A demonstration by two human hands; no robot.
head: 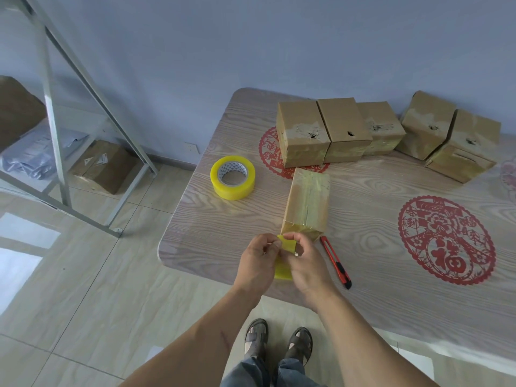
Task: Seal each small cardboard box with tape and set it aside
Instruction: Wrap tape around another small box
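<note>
both hands [282, 261] pinching tape strip [287, 244], box [307, 205]

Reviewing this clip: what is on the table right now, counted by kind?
Cardboard boxes: 6, five at the back and one near the hands
Tape rolls: 1
Box cutters: 1
Loose tape strips: 1, pinched by both hands
Total: 9

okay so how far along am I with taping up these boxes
Done: five boxes stand grouped at the table's far edge, tape visible on them. In hand: your left hand and right hand pinch a strip of yellow tape at the near end of the sixth box, already striped with tape. Left: press it down and set that box aside. The tape roll and red cutter lie beside it.
</note>
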